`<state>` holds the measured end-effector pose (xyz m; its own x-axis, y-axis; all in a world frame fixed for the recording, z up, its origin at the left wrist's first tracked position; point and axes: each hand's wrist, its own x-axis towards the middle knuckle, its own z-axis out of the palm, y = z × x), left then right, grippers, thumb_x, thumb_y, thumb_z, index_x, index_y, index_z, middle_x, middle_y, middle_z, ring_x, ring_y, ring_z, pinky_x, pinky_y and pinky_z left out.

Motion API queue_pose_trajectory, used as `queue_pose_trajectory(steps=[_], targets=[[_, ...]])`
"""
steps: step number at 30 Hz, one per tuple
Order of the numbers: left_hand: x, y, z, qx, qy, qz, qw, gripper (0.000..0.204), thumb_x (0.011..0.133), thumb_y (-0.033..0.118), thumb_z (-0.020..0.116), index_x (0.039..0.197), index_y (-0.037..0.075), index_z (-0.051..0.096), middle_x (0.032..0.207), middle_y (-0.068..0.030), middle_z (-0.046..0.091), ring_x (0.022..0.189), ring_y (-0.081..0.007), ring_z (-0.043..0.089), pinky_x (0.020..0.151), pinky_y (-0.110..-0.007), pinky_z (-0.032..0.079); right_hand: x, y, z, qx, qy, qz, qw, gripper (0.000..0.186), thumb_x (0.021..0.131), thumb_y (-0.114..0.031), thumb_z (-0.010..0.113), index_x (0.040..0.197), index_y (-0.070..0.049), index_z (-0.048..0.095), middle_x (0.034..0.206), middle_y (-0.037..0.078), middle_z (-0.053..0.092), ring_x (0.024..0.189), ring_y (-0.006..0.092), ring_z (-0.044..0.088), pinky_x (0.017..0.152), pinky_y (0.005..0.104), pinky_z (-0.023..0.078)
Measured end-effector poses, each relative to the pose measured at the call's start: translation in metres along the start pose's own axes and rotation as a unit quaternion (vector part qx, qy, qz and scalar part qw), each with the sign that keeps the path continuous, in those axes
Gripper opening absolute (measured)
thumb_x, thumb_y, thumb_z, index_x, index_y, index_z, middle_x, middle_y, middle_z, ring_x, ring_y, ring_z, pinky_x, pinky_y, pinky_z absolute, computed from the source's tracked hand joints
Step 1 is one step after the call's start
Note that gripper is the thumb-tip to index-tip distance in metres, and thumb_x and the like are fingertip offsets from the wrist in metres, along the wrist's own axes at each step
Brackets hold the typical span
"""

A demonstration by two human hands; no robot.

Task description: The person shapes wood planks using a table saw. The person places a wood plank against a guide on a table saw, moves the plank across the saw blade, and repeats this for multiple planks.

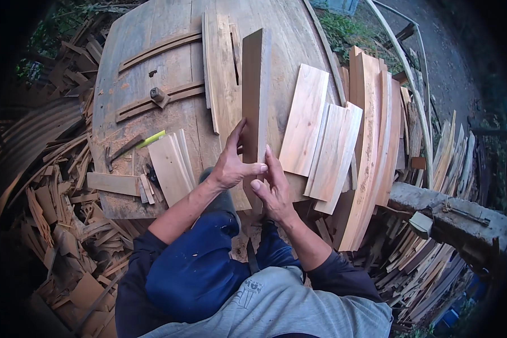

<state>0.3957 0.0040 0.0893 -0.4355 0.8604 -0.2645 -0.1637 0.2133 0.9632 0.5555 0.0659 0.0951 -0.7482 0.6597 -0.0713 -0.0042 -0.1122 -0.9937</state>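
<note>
Both hands hold a wooden board (255, 96) on edge, its length running away from me over the workbench. My left hand (228, 166) grips the near part from the left, fingers along its face and thumb reaching across the near end. On the right side my right hand (276, 194) closes on the same end, its thumb near the left thumb. A long pale plank (222, 73) lies flat on the bench, left of the held board. Close to my left forearm stands a small stack of boards (172, 160). Several flat boards (304, 121) lie to the right.
The worn wooden bench (287, 22) carries two slim wooden strips (163, 49) and a small block (159, 97). A hammer-like tool (127, 147) lies at its left. Long planks (369, 129) lean along the right edge. Offcuts (84, 242) heap up at left.
</note>
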Motion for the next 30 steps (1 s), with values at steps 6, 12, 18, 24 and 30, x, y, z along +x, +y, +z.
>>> queue_pose_trajectory(steps=[6,12,18,24,30], targets=[[-0.007,-0.049,0.058,0.271,-0.040,-0.030,0.961,0.134,0.067,0.043,0.096,0.163,0.000,0.013,0.146,-0.0265,0.039,0.140,-0.0406,0.042,0.118,-0.049,0.038,-0.013,0.044,-0.066,0.120,0.150,0.190,0.963,0.032,0.104,-0.016,0.061,0.130,0.002,0.055,0.115,0.010,0.067,0.105,0.0149,0.064,0.094,0.0298,0.051],[0.008,-0.072,0.067,-0.005,-0.083,-0.191,0.978,0.113,0.088,0.031,0.084,0.162,-0.008,0.008,0.135,-0.0185,0.051,0.125,-0.0254,0.057,0.105,-0.039,0.050,-0.027,0.088,-0.127,0.250,0.198,0.252,0.914,0.020,0.106,-0.009,0.052,0.120,0.001,0.062,0.107,0.010,0.072,0.094,0.0162,0.070,0.084,0.0320,0.057],[0.007,-0.094,0.061,0.026,-0.109,-0.245,0.963,0.088,0.098,0.022,0.073,0.160,-0.009,0.019,0.132,-0.0161,0.056,0.120,-0.0222,0.061,0.103,-0.036,0.050,-0.020,0.107,-0.144,0.188,0.178,0.232,0.938,0.024,0.104,-0.009,0.055,0.124,0.002,0.063,0.106,0.006,0.072,0.091,0.0117,0.068,0.084,0.0273,0.054],[0.011,-0.086,0.055,0.033,-0.136,-0.208,0.968,0.060,0.100,0.025,0.068,0.147,-0.007,0.048,0.128,-0.0107,0.063,0.114,-0.0171,0.063,0.094,-0.032,0.053,-0.004,0.115,-0.146,-0.052,0.214,0.152,0.964,0.040,0.103,-0.003,0.049,0.142,0.006,0.054,0.115,0.012,0.071,0.104,0.0173,0.066,0.094,0.0307,0.050],[0.022,-0.088,0.006,0.033,-0.027,-0.173,0.984,0.053,0.102,0.026,0.066,0.142,-0.007,0.052,0.120,-0.0098,0.066,0.103,-0.0151,0.067,0.086,-0.029,0.053,0.001,0.110,-0.112,-0.151,0.219,0.187,0.946,0.047,0.099,-0.007,0.054,0.145,0.003,0.052,0.090,0.006,0.063,0.078,0.0138,0.056,0.075,0.0320,0.048]])
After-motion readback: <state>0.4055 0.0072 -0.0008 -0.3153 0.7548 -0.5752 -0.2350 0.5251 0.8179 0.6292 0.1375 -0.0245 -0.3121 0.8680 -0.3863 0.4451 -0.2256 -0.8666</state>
